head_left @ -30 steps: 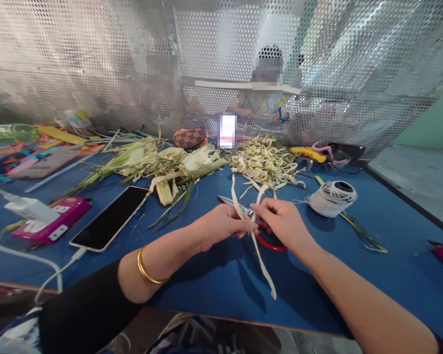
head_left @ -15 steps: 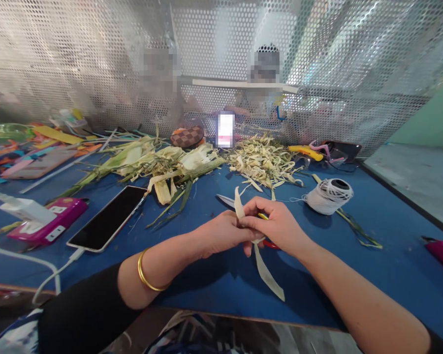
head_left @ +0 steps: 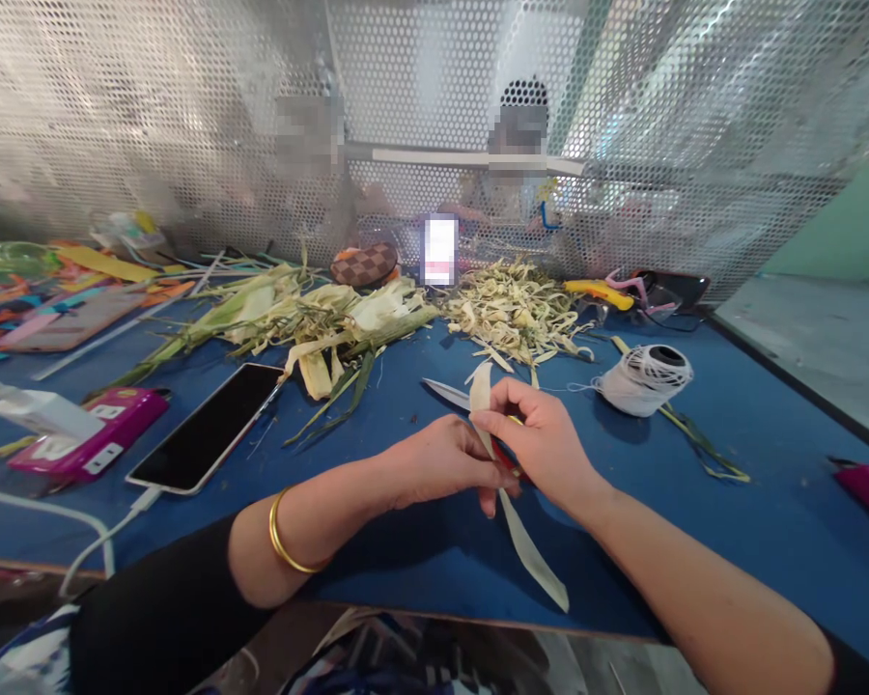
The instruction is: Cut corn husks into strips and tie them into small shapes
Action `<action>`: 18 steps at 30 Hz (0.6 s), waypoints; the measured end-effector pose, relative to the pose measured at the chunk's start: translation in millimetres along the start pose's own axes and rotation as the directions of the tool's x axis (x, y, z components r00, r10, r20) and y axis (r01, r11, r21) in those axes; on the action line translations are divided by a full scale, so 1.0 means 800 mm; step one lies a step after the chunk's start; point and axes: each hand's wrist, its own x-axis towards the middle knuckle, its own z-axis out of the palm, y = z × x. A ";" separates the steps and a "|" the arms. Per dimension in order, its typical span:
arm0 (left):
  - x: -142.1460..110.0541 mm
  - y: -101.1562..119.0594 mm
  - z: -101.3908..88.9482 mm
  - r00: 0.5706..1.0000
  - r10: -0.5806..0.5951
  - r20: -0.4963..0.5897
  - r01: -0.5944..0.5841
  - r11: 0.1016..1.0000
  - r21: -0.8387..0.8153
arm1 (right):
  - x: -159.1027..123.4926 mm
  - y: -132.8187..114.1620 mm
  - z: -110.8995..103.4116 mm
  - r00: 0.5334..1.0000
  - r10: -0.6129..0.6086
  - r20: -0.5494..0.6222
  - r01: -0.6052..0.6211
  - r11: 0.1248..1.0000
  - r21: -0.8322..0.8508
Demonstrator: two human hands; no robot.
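Note:
A pale strip of corn husk runs through both my hands, its long tail hanging down toward the table's front edge. My left hand is closed on the strip near its middle, fingers curled under it. My right hand pinches the upper part of the strip between thumb and fingers, with the strip's end standing up above them. Under the hands lie scissors; the blades show, while the red and yellow handles are mostly covered. To the right stands a spool of white thread.
A heap of cut husk curls and a pile of whole husks lie at the back. On the left are a phone and a magenta power strip. A perforated metal screen stands behind, with people beyond it.
My right hand has slid slightly up and away from my left, drawing the strip's upper end with it. The lower tail has swung slightly right and down.

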 end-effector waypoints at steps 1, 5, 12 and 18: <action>0.001 -0.003 0.000 1.000 0.010 0.012 -0.009 1.000 -0.008 | -0.001 0.001 0.001 1.000 -0.018 -0.015 0.018 1.000 -0.020; 0.006 -0.011 0.003 0.999 0.013 0.046 -0.010 0.998 -0.056 | -0.005 0.003 0.004 0.991 -0.119 -0.061 0.111 0.986 -0.123; 0.003 -0.001 0.004 0.996 -0.087 -0.022 0.085 0.995 -0.058 | 0.001 0.011 -0.005 0.956 -0.291 -0.032 0.260 0.895 -0.362; 0.001 0.010 -0.008 0.978 -0.120 -0.172 0.071 0.961 -0.269 | 0.024 0.031 -0.041 0.865 -0.245 -0.439 0.099 0.939 -0.328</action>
